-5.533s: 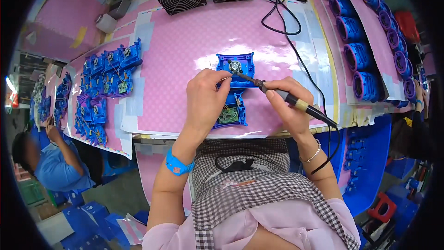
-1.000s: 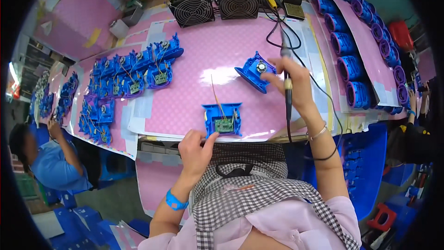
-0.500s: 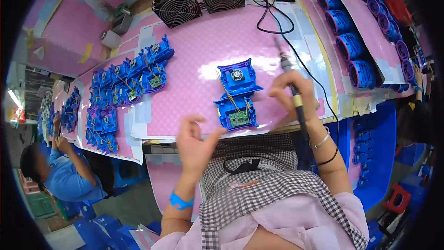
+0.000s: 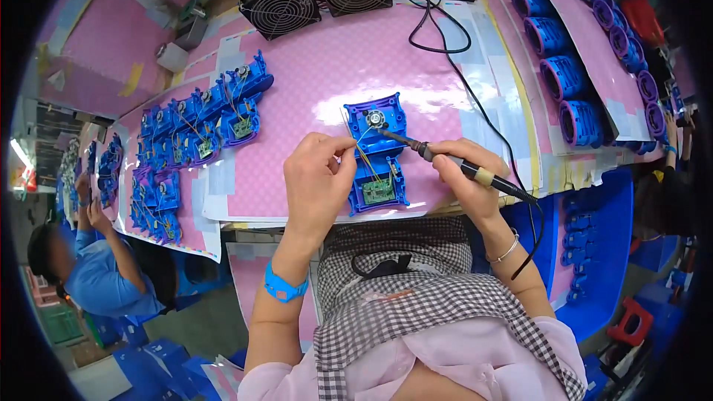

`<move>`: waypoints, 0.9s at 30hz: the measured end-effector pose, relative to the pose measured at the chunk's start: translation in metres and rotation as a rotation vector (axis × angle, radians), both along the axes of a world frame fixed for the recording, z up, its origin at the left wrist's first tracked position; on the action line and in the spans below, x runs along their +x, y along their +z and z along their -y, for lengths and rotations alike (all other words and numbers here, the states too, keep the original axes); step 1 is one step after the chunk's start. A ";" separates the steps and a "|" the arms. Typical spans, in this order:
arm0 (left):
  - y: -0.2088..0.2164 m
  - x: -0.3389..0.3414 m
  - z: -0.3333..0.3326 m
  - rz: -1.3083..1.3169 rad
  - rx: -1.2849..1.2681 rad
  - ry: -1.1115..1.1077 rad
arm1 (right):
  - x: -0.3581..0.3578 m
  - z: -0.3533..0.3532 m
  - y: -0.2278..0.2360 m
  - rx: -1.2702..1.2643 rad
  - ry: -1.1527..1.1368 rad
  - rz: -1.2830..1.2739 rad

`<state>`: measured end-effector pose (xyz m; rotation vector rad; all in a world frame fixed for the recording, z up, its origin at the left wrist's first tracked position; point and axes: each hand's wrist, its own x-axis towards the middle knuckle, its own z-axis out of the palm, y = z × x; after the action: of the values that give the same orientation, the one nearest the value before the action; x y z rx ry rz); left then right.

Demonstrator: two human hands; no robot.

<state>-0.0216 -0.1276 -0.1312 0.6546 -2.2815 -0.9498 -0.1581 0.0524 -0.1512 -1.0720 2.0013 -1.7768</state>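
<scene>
Pink tabletop (image 4: 297, 96); blue casings (image 4: 380, 147) between left grip (image 4: 316, 182) and right grip (image 4: 473, 178).

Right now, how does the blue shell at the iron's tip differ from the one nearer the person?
The farther shell carries a round silver part; the nearer shell holds a green board. The tip of the soldering iron is at the farther shell; the nearer shell is away from it. Both are blue and lie on the pink tabletop.
</scene>
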 end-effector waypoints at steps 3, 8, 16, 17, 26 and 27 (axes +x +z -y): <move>0.002 -0.003 0.000 0.016 -0.006 -0.010 | 0.001 0.004 -0.003 -0.046 -0.015 -0.003; 0.000 -0.006 0.002 0.041 0.000 -0.035 | -0.002 0.004 -0.003 -0.028 0.006 0.007; -0.001 -0.008 0.005 0.076 -0.006 -0.041 | -0.003 0.006 -0.004 -0.044 0.032 -0.068; 0.000 -0.008 0.005 0.074 0.002 -0.037 | -0.003 0.005 -0.004 -0.027 0.038 -0.055; -0.002 -0.009 0.005 0.077 0.006 -0.037 | 0.005 0.002 0.002 0.066 -0.002 0.204; -0.003 -0.010 0.006 0.078 -0.006 -0.044 | 0.006 0.002 0.002 0.063 -0.001 0.250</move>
<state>-0.0312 -0.1331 -0.1343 0.6521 -2.3751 -0.9535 -0.1524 0.0499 -0.1489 -0.7868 1.8922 -1.7387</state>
